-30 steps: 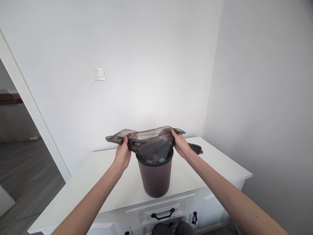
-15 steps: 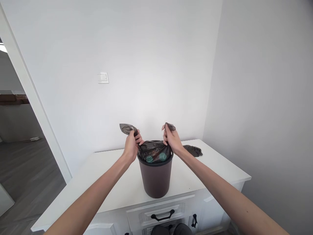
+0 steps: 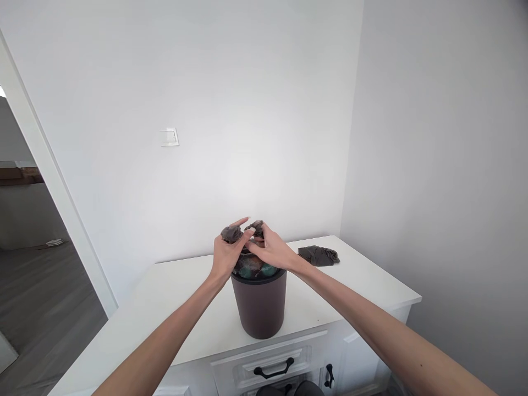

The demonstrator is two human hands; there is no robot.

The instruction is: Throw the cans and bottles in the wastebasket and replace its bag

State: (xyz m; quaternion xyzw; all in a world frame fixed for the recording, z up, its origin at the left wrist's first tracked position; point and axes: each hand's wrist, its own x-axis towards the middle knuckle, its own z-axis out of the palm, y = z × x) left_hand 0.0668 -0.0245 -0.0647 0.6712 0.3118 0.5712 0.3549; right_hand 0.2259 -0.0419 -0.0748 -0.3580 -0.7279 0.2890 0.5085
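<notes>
A dark purple-brown bin (image 3: 261, 308) with a black rim stands upright on the white cabinet top. Inside it a thin dark plastic bag (image 3: 252, 266) covers greenish and reddish contents. My left hand (image 3: 227, 250) is closed on a gathered end of the bag above the rim's left part. Close beside it, my right hand (image 3: 272, 247) grips the bag's other gathered end. The fingers of both hands meet over the middle of the bin and partly hide the bag's mouth.
A crumpled dark bag (image 3: 318, 256) lies on the white cabinet top (image 3: 185, 308), right of the bin. The cabinet front has drawers with black handles (image 3: 274, 368). A light switch (image 3: 169, 137) is on the wall, and a doorway opens at the left.
My hands have come together over the bin, bringing the two bag ends from either side to the middle. The view has shifted slightly.
</notes>
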